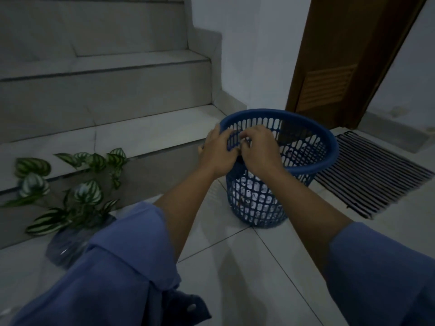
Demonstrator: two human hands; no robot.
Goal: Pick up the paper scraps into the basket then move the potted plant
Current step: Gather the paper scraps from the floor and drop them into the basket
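A blue plastic mesh basket (313, 147) stands tilted on the tiled floor, with white paper scraps (254, 196) showing through its lower wall. My left hand (217, 152) grips the basket's near rim from outside. My right hand (261, 150) is closed over the same part of the rim, fingers curled at the mesh; whether it pinches a scrap is unclear. The potted plant (77, 196), with striped green leaves in a dark pot (68, 245), sits on the floor at the left, against the bottom stair.
Grey stairs (106, 95) rise at the left and back. A brown wooden door (341, 67) stands behind the basket, with a striped doormat (372, 175) to its right. My blue sleeves fill the lower frame.
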